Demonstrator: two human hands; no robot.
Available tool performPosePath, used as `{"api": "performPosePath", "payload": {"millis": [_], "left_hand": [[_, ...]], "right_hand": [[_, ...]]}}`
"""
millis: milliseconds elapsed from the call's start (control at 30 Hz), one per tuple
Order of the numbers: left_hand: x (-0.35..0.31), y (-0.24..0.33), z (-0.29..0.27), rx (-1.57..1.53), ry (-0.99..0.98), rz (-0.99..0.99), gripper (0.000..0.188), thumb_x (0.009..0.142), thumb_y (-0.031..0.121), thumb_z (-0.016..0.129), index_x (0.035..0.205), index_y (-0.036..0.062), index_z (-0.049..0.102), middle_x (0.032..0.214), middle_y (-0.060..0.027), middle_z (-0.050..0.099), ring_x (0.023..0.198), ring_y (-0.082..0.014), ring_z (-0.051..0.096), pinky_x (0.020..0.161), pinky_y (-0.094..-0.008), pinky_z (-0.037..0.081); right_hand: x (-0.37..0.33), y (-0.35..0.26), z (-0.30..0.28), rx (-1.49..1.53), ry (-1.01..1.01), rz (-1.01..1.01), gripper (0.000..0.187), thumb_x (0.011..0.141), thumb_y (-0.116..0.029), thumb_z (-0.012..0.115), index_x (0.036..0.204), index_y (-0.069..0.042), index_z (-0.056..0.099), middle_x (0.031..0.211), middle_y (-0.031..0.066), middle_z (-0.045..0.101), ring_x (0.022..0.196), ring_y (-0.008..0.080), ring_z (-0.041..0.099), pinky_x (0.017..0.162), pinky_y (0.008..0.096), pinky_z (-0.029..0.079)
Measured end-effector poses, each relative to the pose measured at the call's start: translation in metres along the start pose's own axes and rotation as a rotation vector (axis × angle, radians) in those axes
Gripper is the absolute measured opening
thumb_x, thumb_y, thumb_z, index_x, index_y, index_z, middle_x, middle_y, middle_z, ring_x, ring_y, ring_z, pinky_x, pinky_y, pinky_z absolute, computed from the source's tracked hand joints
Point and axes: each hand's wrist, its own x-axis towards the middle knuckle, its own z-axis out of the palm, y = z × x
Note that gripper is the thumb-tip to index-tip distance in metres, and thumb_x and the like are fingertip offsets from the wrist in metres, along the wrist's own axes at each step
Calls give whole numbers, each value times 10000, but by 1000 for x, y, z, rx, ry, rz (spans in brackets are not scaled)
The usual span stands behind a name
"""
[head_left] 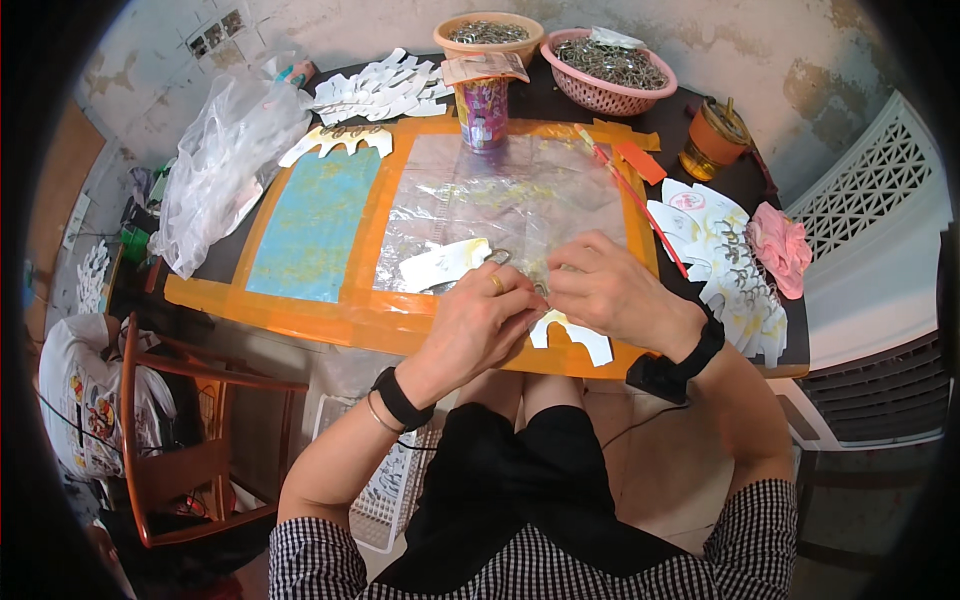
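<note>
My left hand (490, 312) and my right hand (608, 292) meet over the near edge of the table, fingers of both closed in a pinch. Something small, perhaps a metal ring, is between them, but the fingers hide most of it. Just under the hands lies a white cut-out card (590, 340) with curved notches and a yellowish stain. Beyond my left hand, another white card piece (440, 266) rests on the clear plastic sheet (500, 205). A metal ring (498, 257) sits at its right end, close to my left fingers.
Baskets of metal rings, one peach (530, 47) and one pink (600, 95), stand at the back. Also around: a purple cup (483, 115), a jar of amber liquid (700, 160), a red stick (665, 240), ringed cards (735, 250), a pink cloth (779, 245), a plastic bag (225, 160).
</note>
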Motion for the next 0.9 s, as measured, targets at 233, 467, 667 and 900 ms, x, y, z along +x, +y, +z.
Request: {"api": "performPosePath", "payload": {"millis": [233,467,667,900], "left_hand": [[-1,3,-4,34,-31,51,169,809,108,789,971,85,745,1008,-71,649,935,-280,627,811,-387,540],[-1,6,-3,98,-32,114,196,803,126,774,986,89,713,1025,-72,635,917,-289,605,820,-400,525],[-2,6,-3,158,-34,142,242,803,150,777,1034,112,713,1027,-60,626,931,-273,599,816,-395,521],[-3,9,-3,277,-102,213,299,821,217,777,1101,147,702,1078,-36,593,969,-255,552,828,-388,503]], "right_hand": [[-6,-4,-11,-7,-143,11,77,771,-112,657,798,-43,677,933,29,612,1094,215,586,983,361,467],[-8,-11,-13,-6,-102,34,108,779,-123,650,807,-25,687,949,43,610,1103,225,577,990,366,460],[-7,-11,-13,2,-127,13,119,777,-127,677,815,-17,698,971,48,616,1107,236,575,992,370,457],[-27,1,0,300,-27,272,214,763,-30,697,972,-51,732,1025,81,628,1119,281,568,969,384,464]]}}
